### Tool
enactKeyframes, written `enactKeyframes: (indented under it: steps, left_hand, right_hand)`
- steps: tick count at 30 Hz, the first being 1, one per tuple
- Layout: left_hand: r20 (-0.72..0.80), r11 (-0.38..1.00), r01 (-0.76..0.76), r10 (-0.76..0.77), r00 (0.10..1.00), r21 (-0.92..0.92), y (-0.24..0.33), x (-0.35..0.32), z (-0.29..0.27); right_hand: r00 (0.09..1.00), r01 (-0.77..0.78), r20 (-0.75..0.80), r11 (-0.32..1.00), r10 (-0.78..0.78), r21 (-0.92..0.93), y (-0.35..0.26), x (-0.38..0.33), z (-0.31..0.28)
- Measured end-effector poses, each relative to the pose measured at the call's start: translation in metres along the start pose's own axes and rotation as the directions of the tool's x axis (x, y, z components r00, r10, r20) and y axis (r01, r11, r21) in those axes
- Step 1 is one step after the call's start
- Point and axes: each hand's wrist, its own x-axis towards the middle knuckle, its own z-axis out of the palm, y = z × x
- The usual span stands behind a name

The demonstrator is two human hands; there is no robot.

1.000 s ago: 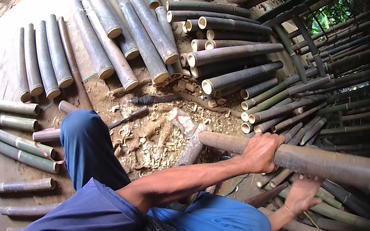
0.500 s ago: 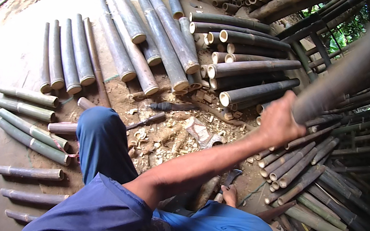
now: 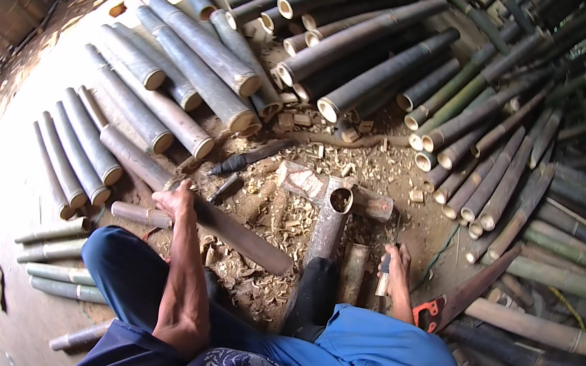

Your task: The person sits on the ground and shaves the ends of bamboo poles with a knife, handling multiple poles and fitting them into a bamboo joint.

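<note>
Our left hand [image 3: 176, 200] grips a long brown bamboo tube [image 3: 244, 238], slanting across the wood shavings [image 3: 264, 211]. Our right hand [image 3: 398, 266] holds a tool [image 3: 383, 283] by its handle; type unclear. Orange-handled saw [image 3: 468, 294] near that hand, to the right. More bamboo pieces [image 3: 368, 43] fanned out ahead.

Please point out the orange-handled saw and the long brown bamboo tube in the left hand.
Orange-handled saw [image 3: 472, 294]: head view, middle of its blade.
Long brown bamboo tube [image 3: 237, 233]: head view, wall of its right half.

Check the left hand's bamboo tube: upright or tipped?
Tipped: seen from above, the bamboo tube shows its long side under the left hand.
</note>
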Motion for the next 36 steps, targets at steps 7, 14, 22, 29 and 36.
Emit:
enactKeyframes:
  steps: [7,14,22,29,36]
  left_hand:
    - [0.315,0.255,-0.775,0.946,0.076,-0.579,0.084,-0.196,0.027]
    - [0.681,-0.070,-0.696,0.158,-0.716,-0.715,0.092,-0.350,0.082]
    - [0.757,0.309,-0.734,0.509,-0.409,-0.604,0.110,-0.343,0.123]
    - [0.545,0.485,-0.452,0.839,-0.004,-0.749,0.108,-0.314,0.122]
    - [0.569,0.488,-0.566,0.821,0.041,-0.664,0.096,-0.322,0.121]
  right_hand:
    - [0.858,0.333,0.439,0.940,-0.267,-0.077,-0.036,-0.025,0.010]
    - [0.751,0.656,0.447,0.618,-0.485,-0.433,-0.071,0.016,0.040]
    - [0.850,0.523,0.489,0.211,-0.195,-0.826,-0.148,0.067,0.036]
    - [0.473,0.772,0.857,-0.372,-0.205,-0.515,-0.194,0.095,0.099]
    - [0.624,0.779,0.780,-0.112,0.041,-0.617,-0.189,0.097,0.090]
